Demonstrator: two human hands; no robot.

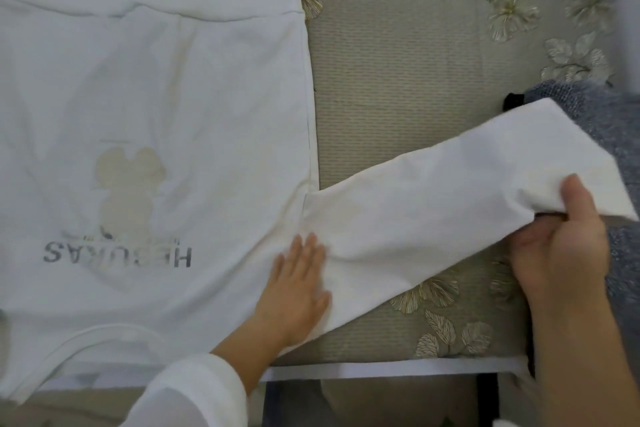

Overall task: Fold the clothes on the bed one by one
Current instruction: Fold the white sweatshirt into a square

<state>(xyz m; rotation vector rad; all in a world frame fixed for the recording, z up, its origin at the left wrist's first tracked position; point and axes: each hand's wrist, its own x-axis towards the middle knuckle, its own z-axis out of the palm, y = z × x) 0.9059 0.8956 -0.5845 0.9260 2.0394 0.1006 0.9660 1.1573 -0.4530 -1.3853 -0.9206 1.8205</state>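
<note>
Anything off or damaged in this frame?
Mostly fine. The white sweatshirt shows faint yellowish staining around its side seam and armpit. Its sleeve overlaps a grey knit garment where the right hand grips the cuff. No tears visible.

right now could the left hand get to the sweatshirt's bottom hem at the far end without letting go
Probably not: the left hand lies flat near the armpit of the white sweatshirt, and the hem is at the far end, so it would have to lift off.

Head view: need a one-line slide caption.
Left hand pins the white sweatshirt at the shoulder while the right hand lifts its sleeve cuff above the floral bedspread.
</note>
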